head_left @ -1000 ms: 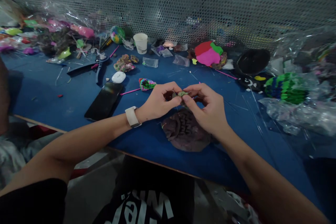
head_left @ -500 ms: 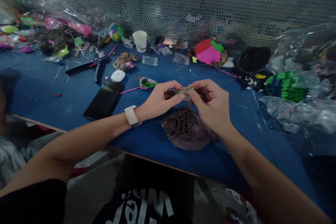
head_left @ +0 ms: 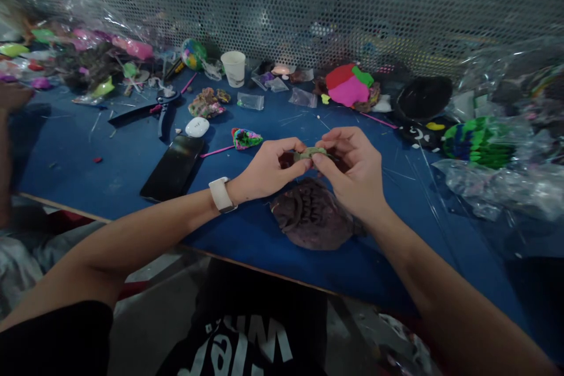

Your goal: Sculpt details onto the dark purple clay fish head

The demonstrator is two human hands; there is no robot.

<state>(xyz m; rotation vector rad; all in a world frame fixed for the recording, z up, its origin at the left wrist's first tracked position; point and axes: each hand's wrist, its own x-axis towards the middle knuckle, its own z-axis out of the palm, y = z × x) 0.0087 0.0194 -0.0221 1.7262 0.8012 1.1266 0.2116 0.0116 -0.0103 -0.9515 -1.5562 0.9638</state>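
Note:
Between my two hands is a small lump of greenish-grey modelling clay [head_left: 308, 154]. My left hand [head_left: 273, 167] pinches it from the left with thumb and fingers. From the right, the thumb and fingers of my right hand [head_left: 355, 170] press on it too. Just below, on the blue table, lies a dark brownish-purple clay piece [head_left: 319, 220] with ridges and rolled strips on its surface. A multicoloured clay piece on a pink stick [head_left: 247, 138] lies left of my hands.
A black phone [head_left: 173, 167], a white earbud case [head_left: 197, 127] and blue-handled pliers [head_left: 165, 108] lie to the left. A paper cup [head_left: 234, 67] stands by the perforated metal screen [head_left: 282, 6]. Plastic bags [head_left: 511, 188] crowd the right. Another person's arm [head_left: 5, 158] shows at far left.
The clay lump has been turned a little between my fingers and looks flatter, with my right fingers shifted slightly. At the far left, another person's hand has come over the table.

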